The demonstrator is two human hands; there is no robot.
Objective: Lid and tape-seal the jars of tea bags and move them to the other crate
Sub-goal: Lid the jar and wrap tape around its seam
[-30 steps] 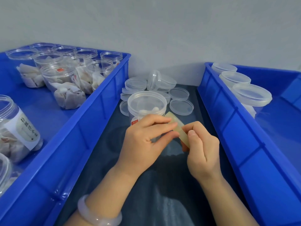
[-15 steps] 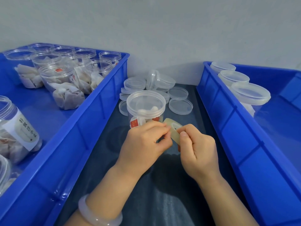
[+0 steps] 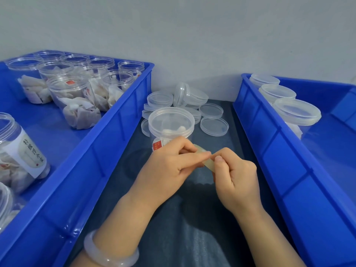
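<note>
A lidded clear jar of tea bags [image 3: 170, 125] stands on the dark mat between two blue crates. Just in front of it, my left hand [image 3: 167, 168] and my right hand [image 3: 234, 176] both pinch a small yellowish roll of tape [image 3: 209, 164], fingertips meeting over it. The left crate [image 3: 107, 151] holds several open jars of tea bags [image 3: 77, 101]. The right crate [image 3: 269, 143] holds three lidded jars [image 3: 296, 112] along its far side.
A heap of loose clear lids [image 3: 212, 117] lies on the mat behind the jar, against the grey wall. A labelled jar [image 3: 21, 151] sits at the near left of the left crate. A pale bangle [image 3: 109, 253] circles my left wrist.
Both hands stayed in front of the jar, working the tape roll. My left fingertips have slid right along the tape to meet my right thumb; less of the tape shows.
</note>
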